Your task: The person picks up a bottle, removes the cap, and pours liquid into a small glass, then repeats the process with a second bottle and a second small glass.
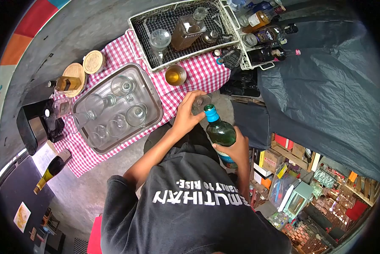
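Black shirt [190, 220], white print [203, 201], upside down to camera: large "MUTIHAN", start lost in folds; smaller line "TO RISE", preceding word partly hidden, ending "LY". Dark bottle [272, 34] just beyond right edge of wire basket [194, 57]: "VIBE", final letter uncertain. Green bottle [221, 134], blue label [226, 158]: lettering too small to read
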Tool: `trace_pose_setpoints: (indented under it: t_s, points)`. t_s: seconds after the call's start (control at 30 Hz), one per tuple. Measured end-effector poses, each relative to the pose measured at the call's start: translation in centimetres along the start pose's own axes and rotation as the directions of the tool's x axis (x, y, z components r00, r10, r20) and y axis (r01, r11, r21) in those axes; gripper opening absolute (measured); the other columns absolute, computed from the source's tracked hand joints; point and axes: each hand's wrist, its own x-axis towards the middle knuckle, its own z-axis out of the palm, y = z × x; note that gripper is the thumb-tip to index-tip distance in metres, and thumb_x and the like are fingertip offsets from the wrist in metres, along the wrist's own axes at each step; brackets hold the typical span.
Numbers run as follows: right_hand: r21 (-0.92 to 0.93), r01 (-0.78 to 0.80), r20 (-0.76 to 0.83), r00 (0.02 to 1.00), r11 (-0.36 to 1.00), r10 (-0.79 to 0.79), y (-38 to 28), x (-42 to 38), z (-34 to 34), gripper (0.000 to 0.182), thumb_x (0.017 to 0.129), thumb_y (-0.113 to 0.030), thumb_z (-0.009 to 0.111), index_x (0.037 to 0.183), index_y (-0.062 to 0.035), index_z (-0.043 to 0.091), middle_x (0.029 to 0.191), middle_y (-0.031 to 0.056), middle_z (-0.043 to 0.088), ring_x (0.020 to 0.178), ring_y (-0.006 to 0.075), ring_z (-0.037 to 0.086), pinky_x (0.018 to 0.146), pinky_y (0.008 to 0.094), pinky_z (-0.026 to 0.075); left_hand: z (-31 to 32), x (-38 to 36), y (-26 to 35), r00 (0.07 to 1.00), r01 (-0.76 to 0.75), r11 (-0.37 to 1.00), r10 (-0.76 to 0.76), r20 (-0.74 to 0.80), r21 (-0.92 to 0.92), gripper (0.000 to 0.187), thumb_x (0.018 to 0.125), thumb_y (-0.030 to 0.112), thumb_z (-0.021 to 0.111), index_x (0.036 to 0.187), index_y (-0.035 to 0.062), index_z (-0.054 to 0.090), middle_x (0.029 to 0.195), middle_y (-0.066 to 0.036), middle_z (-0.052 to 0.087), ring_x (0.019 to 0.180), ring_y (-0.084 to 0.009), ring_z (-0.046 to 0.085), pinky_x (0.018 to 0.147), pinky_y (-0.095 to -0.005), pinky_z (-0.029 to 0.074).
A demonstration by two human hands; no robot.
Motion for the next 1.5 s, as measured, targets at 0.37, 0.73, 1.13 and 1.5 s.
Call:
trace_pose_setpoints:
  t_s: [0.37,0.73,1.13,1.5]
  points:
    - [-0.087,-0.022,-0.001,1.000,0.996,0.022,1.0,0.1,-0.3,0.065,0.054,-0.048,0.089,0.100,-0.0098,0.063,0.082,0.0079,0.072,0.074,0.0275,0.072,0.069,0.0405,0.052,0.4,0.3,0.0,1.000,-0.020,1.000,0.019,0.018,0.021,0.057,0.068,0.001,0.069,0.123,0.0006,0.055,0.120,-0.012,0.057,0.116,-0.0259,0.056,0.101,-0.0367,0.043]
    - [-0.056,-0.065,0.014,0.998,0.996,0.065,0.8,-0.1,-0.6,0.066,0.054,-0.047,0.089,0.101,-0.0095,0.063,0.083,0.0078,0.072,0.076,0.0296,0.071,0.075,0.0433,0.049,0.8,0.3,-0.4,0.999,-0.022,1.000,0.022,0.030,0.007,0.057,0.067,-0.001,0.068,0.123,-0.0009,0.054,0.120,-0.013,0.057,0.116,-0.0249,0.057,0.102,-0.0355,0.043]
    - [-0.099,-0.094,0.036,0.995,0.991,0.098,1.3,-0.4,-0.8,0.073,0.053,-0.051,0.087,0.106,-0.0084,0.062,0.084,0.0095,0.072,0.078,0.0327,0.072,0.080,0.0475,0.048,1.2,0.3,-0.5,0.999,-0.015,1.000,0.016,0.039,-0.006,0.057,0.067,-0.004,0.069,0.122,0.0009,0.054,0.119,-0.015,0.056,0.117,-0.0303,0.057,0.100,-0.0384,0.044]
    - [-0.131,-0.100,0.027,0.994,0.986,0.104,1.4,-0.6,-0.8,0.073,0.054,-0.051,0.088,0.106,-0.0080,0.060,0.085,0.0102,0.072,0.077,0.0328,0.072,0.081,0.0480,0.048,1.4,0.2,-0.4,0.999,-0.007,1.000,0.008,0.040,-0.014,0.058,0.067,-0.004,0.070,0.122,0.0015,0.055,0.120,-0.015,0.056,0.115,-0.0293,0.057,0.100,-0.0369,0.044]
